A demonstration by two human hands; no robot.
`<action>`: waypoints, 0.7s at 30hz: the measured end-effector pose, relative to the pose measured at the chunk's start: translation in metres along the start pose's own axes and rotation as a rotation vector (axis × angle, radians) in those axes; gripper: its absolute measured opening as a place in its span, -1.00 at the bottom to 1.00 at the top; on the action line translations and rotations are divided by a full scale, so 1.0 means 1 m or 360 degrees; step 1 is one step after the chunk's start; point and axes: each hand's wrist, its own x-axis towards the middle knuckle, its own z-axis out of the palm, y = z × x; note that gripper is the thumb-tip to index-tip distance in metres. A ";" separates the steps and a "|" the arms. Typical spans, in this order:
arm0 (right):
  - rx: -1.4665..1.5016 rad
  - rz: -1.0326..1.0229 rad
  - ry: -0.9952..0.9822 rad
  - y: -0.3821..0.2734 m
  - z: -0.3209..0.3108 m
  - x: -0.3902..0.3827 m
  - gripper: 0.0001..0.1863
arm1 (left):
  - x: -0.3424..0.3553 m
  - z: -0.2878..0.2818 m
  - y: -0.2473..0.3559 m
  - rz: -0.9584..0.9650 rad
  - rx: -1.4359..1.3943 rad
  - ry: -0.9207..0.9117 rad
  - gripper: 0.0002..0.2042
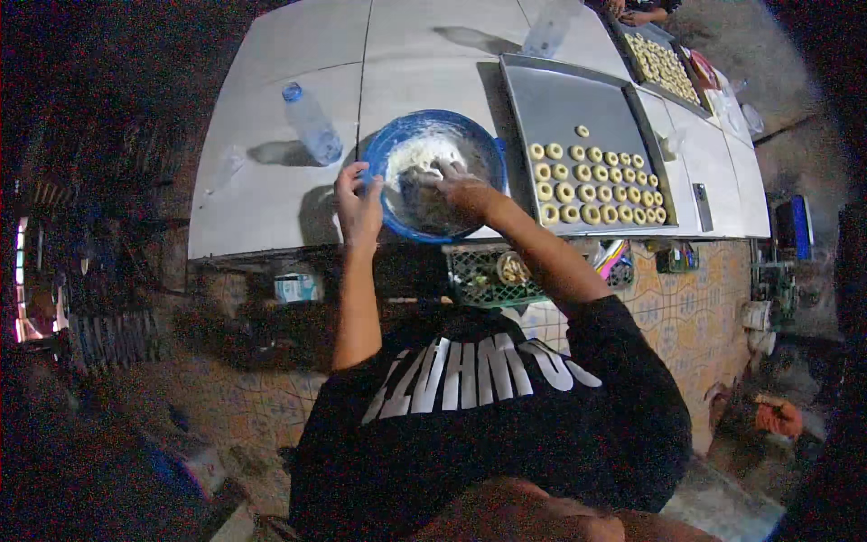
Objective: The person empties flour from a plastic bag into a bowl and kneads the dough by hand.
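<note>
A round blue bowl (408, 231) stands on the white table near its front edge, with white flour (415, 155) inside. My left hand (361, 210) grips the bowl's left rim, thumb and fingers at the edge. Reaching down into the bowl, my right hand (462, 191) has its fingers apart in the flour, and flour coats them. Whether small dough pieces lie under those fingers I cannot make out. To the right, a metal tray (573, 95) carries several rows of pale dough rings (590, 214) across its near half; one ring sits a little apart from the rows.
A clear plastic bottle (312, 126) with a blue cap is left of the bowl; another bottle (547, 32) is beyond the tray. A phone (702, 207) lies right of the tray. At far right, another person's hands (638, 16) are by a second tray (657, 63). A green crate (479, 282) is below the table edge.
</note>
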 end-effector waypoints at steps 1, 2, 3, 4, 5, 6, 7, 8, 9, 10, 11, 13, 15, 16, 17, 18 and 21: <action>-0.0126 0.0047 -0.0181 -0.004 0.003 0.006 -0.38 | 0.000 0.001 -0.007 0.0051 0.0183 0.0033 -0.62; -0.0030 0.0030 -0.0237 -0.016 0.003 0.009 -0.44 | 0.002 -0.003 -0.031 0.0036 -0.0102 0.0013 -0.50; -0.0040 0.0038 -0.0221 -0.003 0.017 0.014 -0.44 | 0.005 0.001 -0.030 -0.0029 -0.0031 -0.0059 -0.42; 0.0009 0.0130 -0.0125 0.021 0.048 0.020 -0.47 | 0.007 0.007 -0.019 -0.0024 0.0075 -0.0118 -0.38; 0.0060 0.0223 -0.0042 0.038 0.066 0.023 -0.49 | 0.007 0.014 -0.003 -0.0030 0.0180 -0.0176 -0.35; 0.0126 0.0082 0.0047 0.034 0.067 0.022 -0.55 | -0.001 0.012 0.032 -0.0299 0.0266 -0.0234 -0.29; 0.0118 0.0072 0.0035 0.034 0.065 0.024 -0.55 | 0.006 0.017 0.003 -0.0338 0.0006 -0.0253 -0.25; 0.0395 0.0196 0.0232 0.021 0.061 0.030 -0.54 | 0.009 0.012 -0.030 -0.0150 -0.0068 -0.0177 -0.23; 0.0679 0.0341 0.0422 0.017 0.059 0.036 -0.53 | 0.013 0.008 -0.052 0.0036 -0.0138 -0.0117 -0.22; 0.1063 0.0721 0.0812 0.074 0.100 0.048 -0.49 | 0.020 0.028 -0.037 0.0067 -0.0165 -0.0184 -0.22; 0.1067 0.0680 0.0751 0.069 0.095 0.054 -0.49 | 0.020 0.017 -0.045 -0.0009 -0.0038 -0.0161 -0.22; 0.0883 0.0649 0.0897 0.053 0.068 0.047 -0.27 | 0.016 0.013 -0.046 0.0056 0.0228 -0.0056 -0.22; 0.0682 0.0576 0.0937 0.057 0.073 0.045 -0.22 | 0.018 0.015 -0.037 0.0088 0.0398 -0.0097 -0.23; 0.0483 0.0503 0.0982 0.058 0.077 0.043 -0.18 | 0.017 0.015 -0.032 0.0085 0.0402 -0.0092 -0.23; 0.0287 0.0419 0.1028 0.057 0.078 0.045 -0.13 | 0.017 0.014 -0.027 0.0030 0.0368 -0.0166 -0.24; 0.0307 0.0636 0.0600 0.044 0.066 0.051 -0.05 | 0.015 0.009 -0.031 -0.0038 0.0338 -0.0222 -0.25; -0.0159 0.0615 0.0484 0.041 0.072 0.074 -0.17 | 0.016 0.006 -0.045 0.0144 0.0349 -0.0153 -0.28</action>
